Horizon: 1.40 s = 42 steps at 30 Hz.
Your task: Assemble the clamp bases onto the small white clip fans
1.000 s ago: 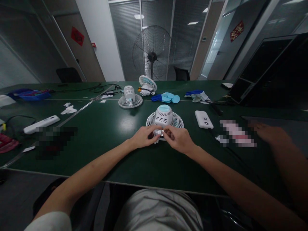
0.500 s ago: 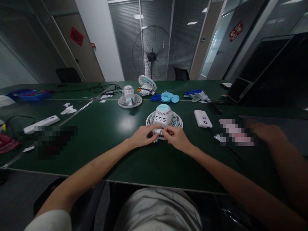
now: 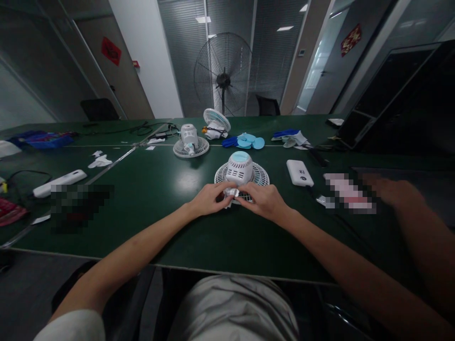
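Observation:
A small white fan head (image 3: 240,168) lies grille down on the green table (image 3: 170,227), its rounded motor housing with a light-blue cap pointing up. At its near edge is a small whitish piece (image 3: 232,192), which looks like the fan's neck; its details are too small to make out. My left hand (image 3: 209,199) pinches this piece from the left between thumb and fingers. From the right, my right hand (image 3: 263,200) has thumb and forefinger closed on the same piece. Fingers hide part of the lower grille.
Behind stand a second fan head (image 3: 190,142) and a third fan (image 3: 216,124). Light-blue round pieces (image 3: 250,140) and gloves (image 3: 289,137) lie farther back. A white power bank (image 3: 299,173) is to the right, near another person's hand (image 3: 401,192). A white stick-shaped device (image 3: 60,183) lies left.
My right hand has turned slightly, its thumb and forefinger shifting on the whitish piece. My left hand keeps its hold. The view has tilted a little; the fan head stays in place.

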Each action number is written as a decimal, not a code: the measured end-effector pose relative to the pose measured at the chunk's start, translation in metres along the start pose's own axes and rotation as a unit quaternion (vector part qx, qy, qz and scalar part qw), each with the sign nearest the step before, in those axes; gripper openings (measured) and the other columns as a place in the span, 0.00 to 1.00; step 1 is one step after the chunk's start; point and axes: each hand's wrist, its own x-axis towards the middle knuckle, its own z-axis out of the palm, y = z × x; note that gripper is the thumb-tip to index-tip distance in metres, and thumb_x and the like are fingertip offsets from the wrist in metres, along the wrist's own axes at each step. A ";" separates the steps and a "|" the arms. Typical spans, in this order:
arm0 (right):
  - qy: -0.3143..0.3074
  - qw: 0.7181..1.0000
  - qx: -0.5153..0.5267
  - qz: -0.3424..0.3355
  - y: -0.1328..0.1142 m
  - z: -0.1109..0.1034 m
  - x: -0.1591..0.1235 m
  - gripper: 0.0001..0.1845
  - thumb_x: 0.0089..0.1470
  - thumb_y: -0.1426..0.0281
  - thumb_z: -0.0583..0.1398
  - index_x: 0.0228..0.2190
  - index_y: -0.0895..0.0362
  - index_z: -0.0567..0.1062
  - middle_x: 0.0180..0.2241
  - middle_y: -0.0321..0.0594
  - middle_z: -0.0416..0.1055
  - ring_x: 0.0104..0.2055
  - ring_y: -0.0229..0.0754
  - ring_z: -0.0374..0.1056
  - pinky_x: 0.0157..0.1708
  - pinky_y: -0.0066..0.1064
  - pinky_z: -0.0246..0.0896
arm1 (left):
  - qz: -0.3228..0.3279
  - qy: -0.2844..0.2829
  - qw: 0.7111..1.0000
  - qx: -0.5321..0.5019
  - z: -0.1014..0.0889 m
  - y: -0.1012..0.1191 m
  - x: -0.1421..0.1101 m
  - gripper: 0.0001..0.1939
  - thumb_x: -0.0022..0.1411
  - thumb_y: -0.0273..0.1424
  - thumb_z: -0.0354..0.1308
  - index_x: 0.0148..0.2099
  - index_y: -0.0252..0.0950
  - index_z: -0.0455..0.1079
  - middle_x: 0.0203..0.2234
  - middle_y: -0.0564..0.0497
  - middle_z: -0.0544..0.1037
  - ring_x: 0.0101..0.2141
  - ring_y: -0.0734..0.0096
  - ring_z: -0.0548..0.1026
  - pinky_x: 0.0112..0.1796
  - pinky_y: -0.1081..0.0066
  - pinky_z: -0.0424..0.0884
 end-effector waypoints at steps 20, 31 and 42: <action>-0.039 0.999 -0.025 -0.017 0.003 -0.007 0.002 0.15 0.70 0.60 0.57 0.49 0.56 0.75 0.42 0.45 0.79 0.38 0.45 0.75 0.33 0.34 0.65 | 0.004 -0.013 1.000 -0.016 -0.004 0.001 0.002 0.18 0.72 0.35 0.55 0.61 0.38 0.68 0.41 0.48 0.80 0.33 0.70 0.78 0.37 0.71 0.74; -0.047 0.998 0.044 0.028 -0.014 0.011 0.005 0.11 0.70 0.66 0.56 0.39 0.57 0.77 0.37 0.42 0.79 0.35 0.41 0.73 0.35 0.32 0.64 | 0.003 -0.007 1.000 0.003 -0.003 -0.004 -0.002 0.19 0.71 0.36 0.56 0.61 0.38 0.68 0.38 0.50 0.79 0.32 0.70 0.78 0.37 0.72 0.73; -0.040 0.996 -0.075 -0.004 -0.008 -0.003 0.004 0.17 0.72 0.59 0.54 0.50 0.57 0.76 0.43 0.48 0.79 0.37 0.44 0.74 0.30 0.32 0.62 | 0.011 -0.005 1.000 0.009 -0.003 -0.002 0.000 0.21 0.71 0.35 0.55 0.63 0.37 0.65 0.40 0.49 0.80 0.32 0.71 0.78 0.37 0.71 0.73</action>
